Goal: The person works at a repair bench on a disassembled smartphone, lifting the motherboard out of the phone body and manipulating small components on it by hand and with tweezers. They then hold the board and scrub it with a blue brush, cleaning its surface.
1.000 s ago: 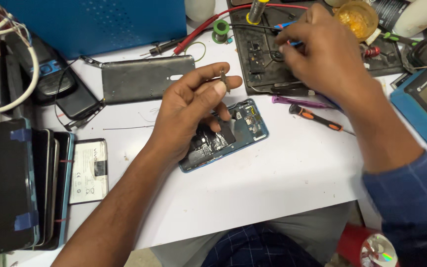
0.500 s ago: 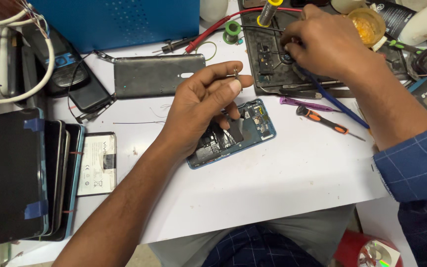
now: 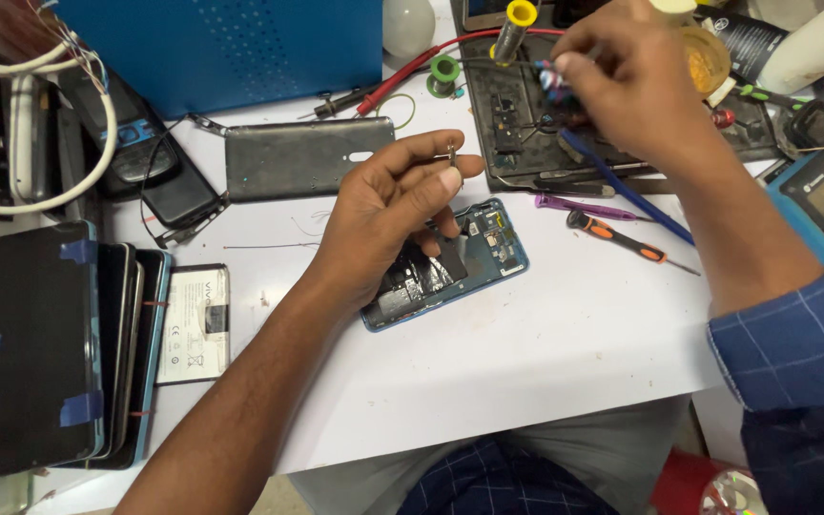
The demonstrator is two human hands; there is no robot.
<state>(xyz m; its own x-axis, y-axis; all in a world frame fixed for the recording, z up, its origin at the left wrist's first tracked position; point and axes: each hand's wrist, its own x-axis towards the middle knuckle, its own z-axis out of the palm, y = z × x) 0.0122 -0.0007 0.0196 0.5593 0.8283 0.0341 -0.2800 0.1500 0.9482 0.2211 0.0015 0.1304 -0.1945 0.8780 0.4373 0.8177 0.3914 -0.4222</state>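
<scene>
With its back cover (image 3: 302,157) already off at eleven o'clock, the opened phone (image 3: 450,267) lay mid-desk under the left hand (image 3: 388,215), fingers pinching a small metal part (image 3: 450,155), while the right hand (image 3: 622,81) pinched something indistinct at one o'clock; reassembly remained.

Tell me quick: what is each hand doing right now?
Left hand: pinched shut on a small metal part, above the opened phone.
Right hand: closed on a blue-handled tool.

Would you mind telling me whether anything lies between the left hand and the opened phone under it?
Nothing visible does. The left hand rests directly on the opened phone, fingers pinching a small metal part above it. The screwdriver lies apart, to the side.
</scene>
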